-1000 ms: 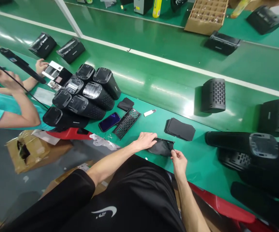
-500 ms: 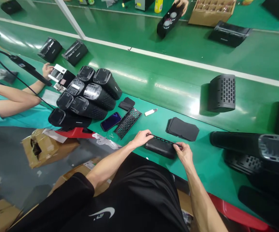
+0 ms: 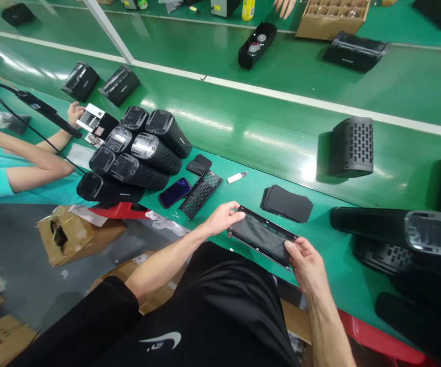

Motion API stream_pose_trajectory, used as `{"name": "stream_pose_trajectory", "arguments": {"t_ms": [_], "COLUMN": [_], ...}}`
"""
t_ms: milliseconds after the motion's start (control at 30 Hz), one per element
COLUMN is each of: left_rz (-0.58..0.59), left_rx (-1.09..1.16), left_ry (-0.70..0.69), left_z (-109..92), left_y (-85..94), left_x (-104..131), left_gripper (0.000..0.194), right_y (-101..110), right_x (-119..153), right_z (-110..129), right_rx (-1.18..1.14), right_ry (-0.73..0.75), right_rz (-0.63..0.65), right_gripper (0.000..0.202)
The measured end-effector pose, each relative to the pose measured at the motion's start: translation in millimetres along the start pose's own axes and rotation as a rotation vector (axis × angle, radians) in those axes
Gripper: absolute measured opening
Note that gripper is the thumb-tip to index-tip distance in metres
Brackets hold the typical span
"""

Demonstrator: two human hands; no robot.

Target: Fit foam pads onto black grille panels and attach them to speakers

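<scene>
A black speaker grille panel with dark mesh cloth across its face is held between my two hands, near the table's front edge. My left hand grips its left end, thumb on top. Around the right end my right hand is closed, its thumb pressing on the cloth. Beyond the panel lies a stack of black cloth sheets. To the left rest a perforated grille, a phone, a small black cloth pile and a white-handled cutter.
Several black speaker housings stand grouped at the left, beside a co-worker's arm. More housings sit on the green conveyor. At the right, black housings crowd the table. Across the conveyor another person's hand shows.
The panel has turned so its cloth-covered face points up at me, and my right hand has shifted right and down with it. Across the conveyor, the other person's hand has let go of a speaker.
</scene>
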State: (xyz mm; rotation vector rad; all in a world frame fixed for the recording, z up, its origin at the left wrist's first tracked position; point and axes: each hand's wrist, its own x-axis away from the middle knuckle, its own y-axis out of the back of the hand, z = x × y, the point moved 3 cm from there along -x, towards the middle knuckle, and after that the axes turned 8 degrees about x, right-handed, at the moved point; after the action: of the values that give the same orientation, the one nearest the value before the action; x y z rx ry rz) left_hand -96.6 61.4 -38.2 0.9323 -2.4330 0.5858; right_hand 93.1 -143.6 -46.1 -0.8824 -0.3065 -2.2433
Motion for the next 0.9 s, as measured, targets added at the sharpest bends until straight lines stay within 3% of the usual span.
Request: {"name": "stream_pose_trajectory", "arguments": {"t_ms": [167, 300, 533, 900], "left_rz": [0.015, -0.03, -0.075, -0.089], "left_rx": [0.121, 0.035, -0.122, -0.113], "left_ry": [0.016, -0.017, -0.089, -0.097], "left_z": [-0.4, -2.1, -12.0, -13.6], "left_y": [-2.8, -1.3, -0.7, -8.0], "left_x": [0.9, 1.1, 3.0, -0.2], "left_gripper": [0.046, 0.039, 0.042, 0.041], "right_y": [-2.8, -3.0, -2.8, -0.1], "right_x": [2.5, 0.9, -1.4, -4.0], "right_z": [7.3, 6.1, 7.5, 11.7], "right_rx": [-0.015, 0.003, 0.015, 0.11], "right_ry": [-0.016, -0.012, 0.023, 0.075], "right_rz": [-0.033, -0.03, -0.016, -0.158], "right_gripper": [0.057, 0.056, 0.056, 0.052]}}
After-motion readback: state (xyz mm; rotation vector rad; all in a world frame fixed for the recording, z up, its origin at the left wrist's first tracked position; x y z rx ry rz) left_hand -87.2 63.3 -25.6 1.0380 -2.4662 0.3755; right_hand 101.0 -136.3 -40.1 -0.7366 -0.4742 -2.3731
